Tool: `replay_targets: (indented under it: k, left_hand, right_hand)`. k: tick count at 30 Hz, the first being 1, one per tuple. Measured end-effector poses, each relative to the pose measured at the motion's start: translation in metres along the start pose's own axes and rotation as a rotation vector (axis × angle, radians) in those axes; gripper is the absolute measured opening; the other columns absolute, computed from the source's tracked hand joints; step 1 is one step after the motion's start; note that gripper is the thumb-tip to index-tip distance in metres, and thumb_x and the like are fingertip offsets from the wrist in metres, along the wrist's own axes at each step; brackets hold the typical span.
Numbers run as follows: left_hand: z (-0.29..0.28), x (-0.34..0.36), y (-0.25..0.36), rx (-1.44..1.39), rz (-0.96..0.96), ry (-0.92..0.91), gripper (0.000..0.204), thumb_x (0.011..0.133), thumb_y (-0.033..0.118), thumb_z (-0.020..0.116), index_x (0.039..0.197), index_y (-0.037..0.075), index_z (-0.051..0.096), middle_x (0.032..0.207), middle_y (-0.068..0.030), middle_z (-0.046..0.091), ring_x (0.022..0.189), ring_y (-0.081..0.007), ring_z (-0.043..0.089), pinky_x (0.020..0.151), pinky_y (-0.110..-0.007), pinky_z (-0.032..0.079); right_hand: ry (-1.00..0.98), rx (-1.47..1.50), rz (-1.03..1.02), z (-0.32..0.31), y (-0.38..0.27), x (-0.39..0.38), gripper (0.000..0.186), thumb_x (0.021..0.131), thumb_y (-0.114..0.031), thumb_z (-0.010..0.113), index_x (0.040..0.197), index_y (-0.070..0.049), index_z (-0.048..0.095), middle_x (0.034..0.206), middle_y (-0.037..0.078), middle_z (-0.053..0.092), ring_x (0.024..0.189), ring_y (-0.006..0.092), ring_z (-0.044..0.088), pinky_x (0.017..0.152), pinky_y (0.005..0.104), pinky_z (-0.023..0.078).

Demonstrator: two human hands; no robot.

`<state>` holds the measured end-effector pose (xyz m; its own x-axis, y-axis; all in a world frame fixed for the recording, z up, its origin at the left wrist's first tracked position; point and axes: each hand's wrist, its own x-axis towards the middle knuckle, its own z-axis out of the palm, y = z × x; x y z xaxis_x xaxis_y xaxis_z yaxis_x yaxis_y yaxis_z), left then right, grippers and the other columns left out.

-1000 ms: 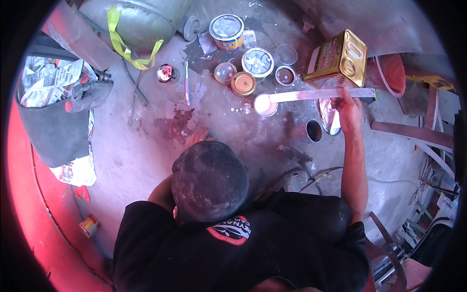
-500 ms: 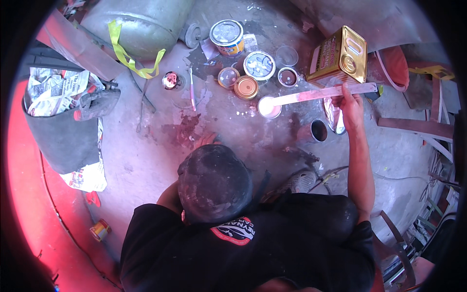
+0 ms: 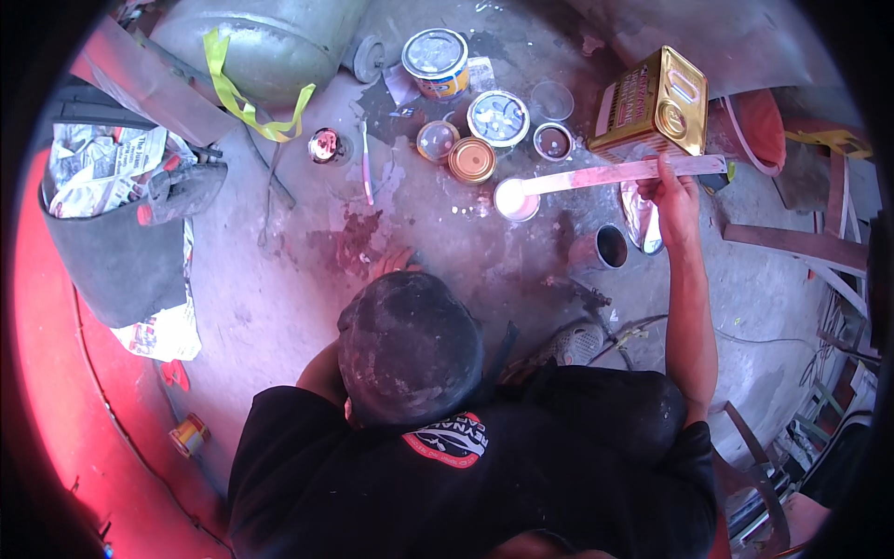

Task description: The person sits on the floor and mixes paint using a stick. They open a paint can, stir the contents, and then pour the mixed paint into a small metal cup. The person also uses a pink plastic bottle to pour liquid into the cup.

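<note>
Neither of my own hands shows. A person in a dark cap [image 3: 410,349] and black shirt [image 3: 354,475] crouches before me, seen from behind. That person's right hand [image 3: 674,200] grips a long flat stirring stick [image 3: 615,175], smeared pale pink. Its far end reaches over a small open cup [image 3: 517,200] of glaring white-pink liquid; whether the tip dips in cannot be told. The person's left hand [image 3: 394,261] is partly hidden by the cap and appears to rest on the floor.
Around the cup stand paint cans [image 3: 498,119], a square gold tin [image 3: 652,107], a dark open cup [image 3: 610,247] and a pink-handled brush [image 3: 366,172]. A grey tank [image 3: 270,47] lies at the back; a newspaper-filled bin [image 3: 121,261] stands left, metal frames [image 3: 801,244] right.
The stirring stick and the person's right hand have barely shifted. The whole view has moved slightly. Nothing has been let go.
</note>
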<state>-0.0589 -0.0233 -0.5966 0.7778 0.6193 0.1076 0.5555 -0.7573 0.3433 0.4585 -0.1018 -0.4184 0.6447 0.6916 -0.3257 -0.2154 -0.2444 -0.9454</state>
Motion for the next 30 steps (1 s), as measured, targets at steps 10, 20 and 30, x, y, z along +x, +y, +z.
replay_targets:
  k: [10, 20, 30]
  left_hand:
    - [0.000, 0.002, 0.001, -0.008, -0.026, 0.004, 0.019, 0.090, 0.026, 0.069, 0.108, 0.018, 0.069, 0.144, -0.0072, 0.057, 0.133, -0.0317, 0.052, 0.108, -0.052, 0.041]
    - [-0.016, 0.011, 0.011, -0.025, -0.004, 0.008, 0.021, 0.089, 0.026, 0.069, 0.106, 0.014, 0.068, 0.143, -0.0119, 0.058, 0.134, -0.0315, 0.053, 0.109, -0.053, 0.040]
    - [-0.015, 0.014, 0.014, -0.050, -0.044, -0.013, 0.023, 0.089, 0.027, 0.070, 0.103, 0.009, 0.073, 0.140, -0.0149, 0.061, 0.131, -0.0344, 0.055, 0.107, -0.053, 0.042]
  right_hand:
    - [-0.047, -0.102, -0.038, 0.004, -0.002, -0.003, 0.038, 0.106, -0.037, 0.062, 0.108, -0.001, 0.073, 0.086, 0.005, 0.072, 0.073, 0.0109, 0.064, 0.068, 0.0279, 0.050]
    - [-0.532, -0.675, -0.452, 0.092, -0.018, -0.054, 0.031, 0.103, -0.031, 0.065, 0.113, -0.004, 0.076, 0.094, 0.011, 0.076, 0.082, 0.0273, 0.072, 0.073, 0.0385, 0.056]
    - [-0.483, -0.895, -0.701, 0.097, -0.009, -0.050, 0.027, 0.098, -0.027, 0.071, 0.113, -0.005, 0.077, 0.100, 0.016, 0.076, 0.090, 0.0334, 0.071, 0.077, 0.0402, 0.057]
